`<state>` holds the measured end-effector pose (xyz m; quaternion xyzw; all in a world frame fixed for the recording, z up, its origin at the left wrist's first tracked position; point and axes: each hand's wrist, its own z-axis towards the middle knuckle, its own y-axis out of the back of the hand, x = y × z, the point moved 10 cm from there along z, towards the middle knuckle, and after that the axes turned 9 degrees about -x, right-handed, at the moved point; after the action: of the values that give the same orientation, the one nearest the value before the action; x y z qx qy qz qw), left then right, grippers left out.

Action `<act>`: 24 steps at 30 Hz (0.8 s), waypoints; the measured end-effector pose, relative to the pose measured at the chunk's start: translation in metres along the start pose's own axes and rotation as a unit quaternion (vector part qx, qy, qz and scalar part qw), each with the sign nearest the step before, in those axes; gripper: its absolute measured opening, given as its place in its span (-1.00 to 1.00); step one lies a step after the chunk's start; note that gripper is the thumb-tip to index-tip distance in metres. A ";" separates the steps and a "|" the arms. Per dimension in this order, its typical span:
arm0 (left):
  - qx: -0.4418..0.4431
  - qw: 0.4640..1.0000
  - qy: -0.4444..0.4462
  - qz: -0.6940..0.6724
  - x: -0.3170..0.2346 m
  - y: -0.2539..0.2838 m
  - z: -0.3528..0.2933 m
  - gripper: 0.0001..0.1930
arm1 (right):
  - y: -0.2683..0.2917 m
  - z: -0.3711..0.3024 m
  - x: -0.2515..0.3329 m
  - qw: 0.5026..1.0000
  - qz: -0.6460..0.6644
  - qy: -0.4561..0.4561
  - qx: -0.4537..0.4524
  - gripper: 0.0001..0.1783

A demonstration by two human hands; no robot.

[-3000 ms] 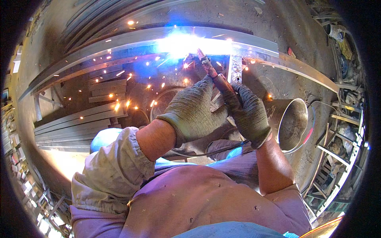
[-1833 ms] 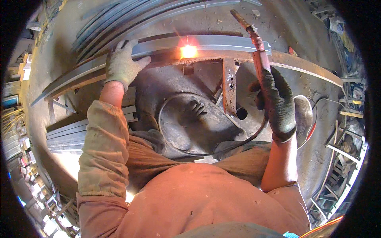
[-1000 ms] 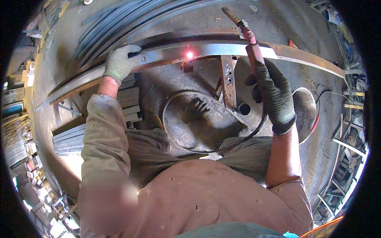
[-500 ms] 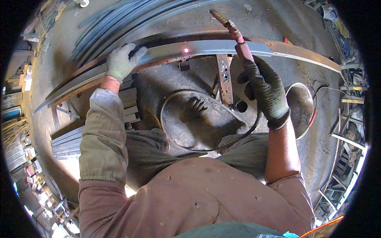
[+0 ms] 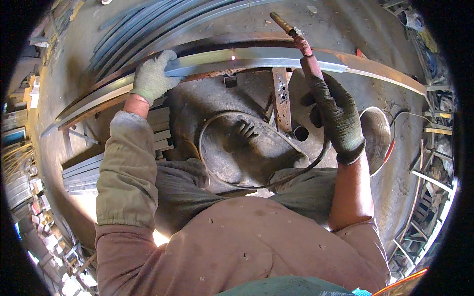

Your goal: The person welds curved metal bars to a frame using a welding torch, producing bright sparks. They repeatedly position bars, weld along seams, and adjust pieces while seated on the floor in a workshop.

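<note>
My left hand (image 5: 154,78), in a pale work glove, is wrapped round a long grey metal tube (image 5: 266,55), thumb on the near side and fingers over the far edge. A small glowing pink spot (image 5: 233,58) shows on the tube, right of that hand. The tube lies along a rusty steel rail (image 5: 380,74). My right hand (image 5: 339,116), in a dark green-grey glove, grips a welding torch (image 5: 311,66) by its red handle. The torch's nozzle points up and away to the left, beyond the tube. Its dark cable (image 5: 323,153) loops down between my legs.
A rusty upright with holes (image 5: 281,98) stands under the rail. A bucket (image 5: 375,138) is right of my right forearm. Bundled metal lengths (image 5: 163,29) lie on the far floor, more bars (image 5: 84,175) at left. Cluttered racks (image 5: 429,197) line the right side.
The tube has turned slightly, showing more of two faces. My left fingers have closed further over it. The torch and my right hand have shifted slightly right; the glowing spot is dimmer.
</note>
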<state>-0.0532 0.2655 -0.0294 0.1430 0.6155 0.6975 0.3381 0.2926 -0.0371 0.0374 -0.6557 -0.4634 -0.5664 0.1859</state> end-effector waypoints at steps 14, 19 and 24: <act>-0.084 0.995 -0.052 0.018 -0.002 0.013 0.009 -0.39 | -0.010 0.007 -0.002 1.000 -0.023 -0.004 0.020 -0.42; -0.061 0.998 -0.030 0.016 0.004 0.006 0.009 -0.36 | -0.014 0.008 -0.003 0.999 -0.011 -0.013 0.030 -0.42; -0.069 0.994 -0.041 0.070 -0.032 0.032 0.012 -0.23 | -0.020 0.004 0.002 0.999 -0.038 0.023 0.015 -0.39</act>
<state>-0.0321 0.2533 0.0106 0.1902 0.5400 0.7539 0.3223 0.2779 -0.0233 0.0328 -0.6212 -0.4925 -0.5809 0.1847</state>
